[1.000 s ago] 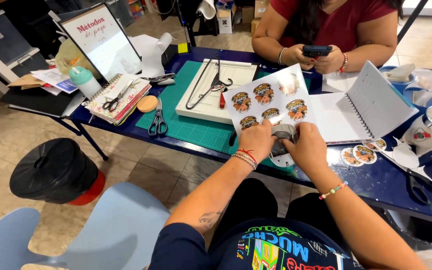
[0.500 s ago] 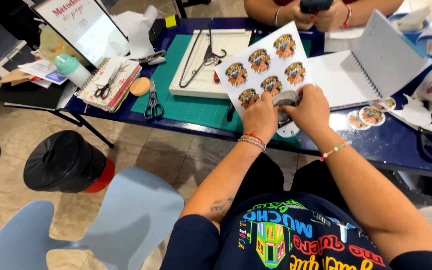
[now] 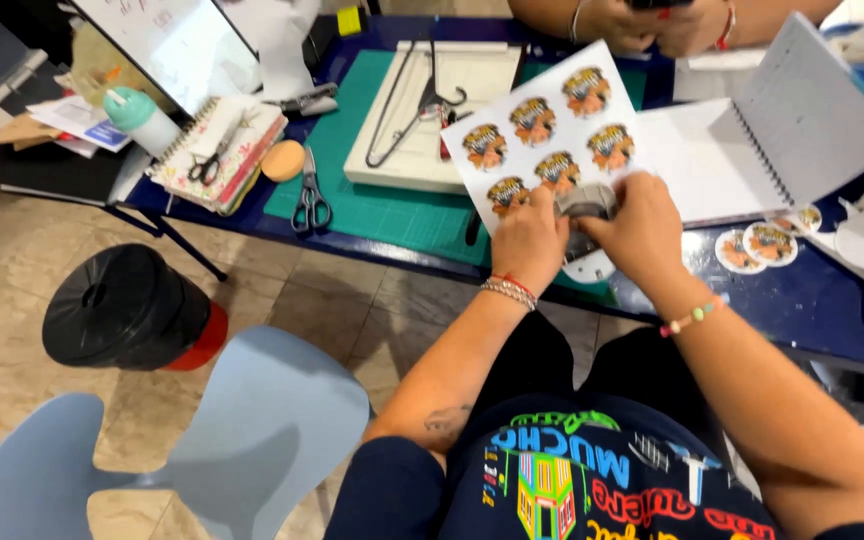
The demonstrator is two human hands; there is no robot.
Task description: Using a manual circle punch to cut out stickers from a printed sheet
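Pretty bright, even indoor light here, looks like it's coming from overhead. Shadows are soft: there's a dim patch on the tiled floor (image 3: 282, 290) under the blue table (image 3: 802, 310), lower middle of the frame. The whiteboard (image 3: 177, 40) at upper left is blown out to near white (you can barely make anything out on it). The glossy tabletop at right picks up some sheen. Wide-angle lens bends straight edges toward the corners. Slight motion softness around both hands, center stays mostly sharp.

Craft wkshop: cutting mat (image 3: 372, 200), scissors (image 3: 310, 203)
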